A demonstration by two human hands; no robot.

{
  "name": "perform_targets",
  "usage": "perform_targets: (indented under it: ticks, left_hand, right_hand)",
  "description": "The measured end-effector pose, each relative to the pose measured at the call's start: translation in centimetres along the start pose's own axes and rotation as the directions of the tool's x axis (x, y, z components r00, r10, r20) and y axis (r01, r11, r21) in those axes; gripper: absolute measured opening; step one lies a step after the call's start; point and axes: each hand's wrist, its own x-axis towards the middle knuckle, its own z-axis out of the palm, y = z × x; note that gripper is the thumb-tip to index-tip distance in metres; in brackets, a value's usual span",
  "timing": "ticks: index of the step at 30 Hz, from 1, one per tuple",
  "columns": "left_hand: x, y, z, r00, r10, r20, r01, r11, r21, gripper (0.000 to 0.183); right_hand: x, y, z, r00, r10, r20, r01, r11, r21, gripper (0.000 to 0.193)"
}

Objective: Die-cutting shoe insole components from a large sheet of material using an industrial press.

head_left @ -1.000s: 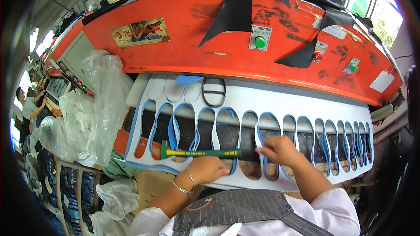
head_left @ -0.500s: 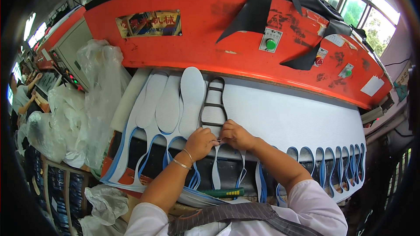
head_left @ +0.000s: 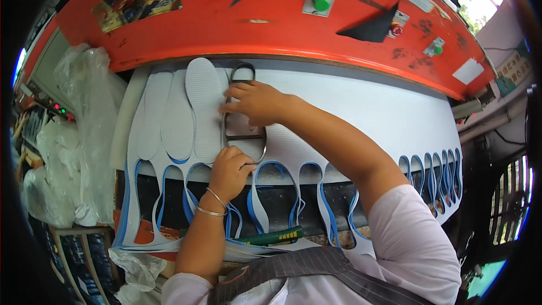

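An insole-shaped metal cutting die (head_left: 246,136) with crossbars lies on the white ribbed sheet (head_left: 350,113). My left hand (head_left: 230,173) is closed on its near end. Over the far half of the die reaches my right hand (head_left: 258,103), fingers apart and pointing left, slightly blurred; whether they touch the metal I cannot tell. Just left of the die rests a cut white insole (head_left: 204,93), with further insole shapes (head_left: 179,118) beside it. Blue-edged cutouts scallop the near edge of the sheet.
A red press beam (head_left: 226,28) with a green button (head_left: 321,3) and a red button (head_left: 397,29) spans the far side. Clear plastic bags (head_left: 84,135) hang at the left. A green-handled tool (head_left: 274,236) lies near my waist.
My right hand has left the die's near end and moved forward over its far half, its fingers spreading. My left hand stays at the near end. The view has shifted, nearer the sheet.
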Motion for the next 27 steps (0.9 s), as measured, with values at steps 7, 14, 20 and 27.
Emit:
perform_targets:
  ticks: [7,14,20,27]
  left_hand:
    - [0.7,0.8,-0.1,0.942,0.124,-0.313,-0.07,0.981,0.179,0.038]
    - [0.8,-0.1,0.4,0.998,-0.05,0.036,0.028,0.883,0.468,0.091]
    - [7.9,2.6,-3.3,0.82,-0.405,0.405,0.092,0.792,0.604,0.071]
    - [14.0,-7.3,1.8,0.955,-0.125,0.267,-0.08,0.761,0.644,0.038]
  right_hand:
    - [3.2,2.2,2.1,0.96,-0.237,-0.147,0.233,0.971,-0.044,0.033]
    - [-0.3,3.4,0.1,0.66,-0.089,-0.746,0.287,0.948,0.141,0.015]
    - [-8.5,1.8,-9.5,0.462,0.654,-0.599,0.142,0.613,0.778,0.015]
    - [-10.2,1.1,2.2,0.343,0.91,0.232,-0.762,0.125,0.636,0.02]
